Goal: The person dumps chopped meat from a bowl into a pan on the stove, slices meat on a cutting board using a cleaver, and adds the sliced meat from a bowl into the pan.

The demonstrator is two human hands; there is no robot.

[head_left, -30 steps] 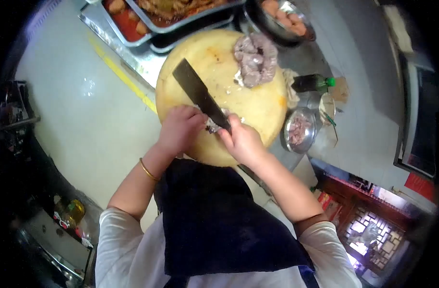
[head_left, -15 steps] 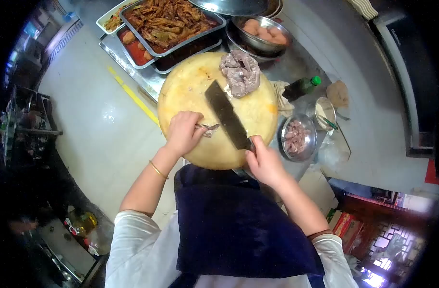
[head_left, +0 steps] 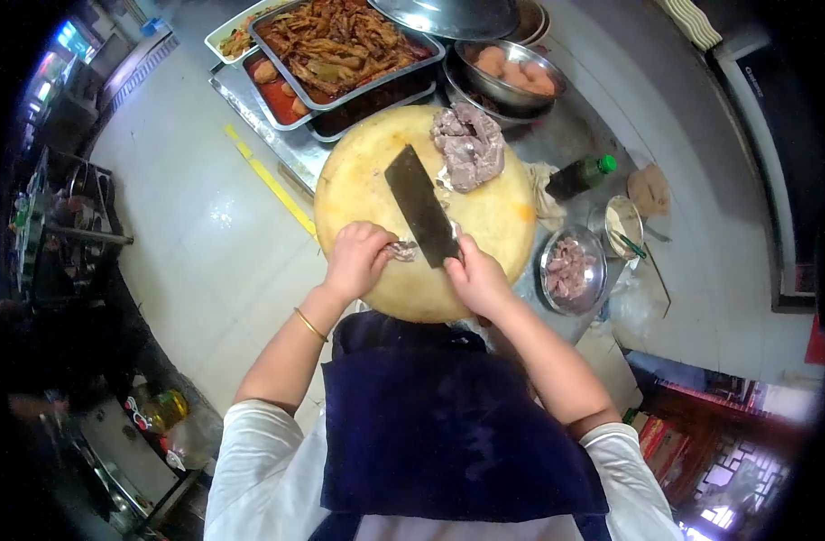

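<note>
My right hand point(head_left: 474, 278) is wrapped round the handle of a dark cleaver point(head_left: 420, 206), whose broad blade points up and to the left over a round yellow chopping board point(head_left: 367, 180). At the board's left side, my left hand point(head_left: 358, 259) has its fingers closed on a small piece of meat point(head_left: 400, 252), just left of the blade. A larger lump of greyish-pink meat point(head_left: 469, 147) lies at the board's upper right. Chopped meat pieces sit in a metal bowl point(head_left: 600, 281) right of the board.
Behind the board stand a metal tray point(head_left: 310, 101) of cooked brown food and a steel bowl point(head_left: 557, 93) of round orange-brown items. To the right are a green-capped bottle point(head_left: 576, 178), a cloth point(head_left: 545, 191) and a container point(head_left: 611, 216) with a green-handled utensil.
The cleaver has turned, showing more of its blade, and its handle end has shifted left towards my left hand. My left hand keeps hold of the meat piece. The whole view has shifted slightly.
</note>
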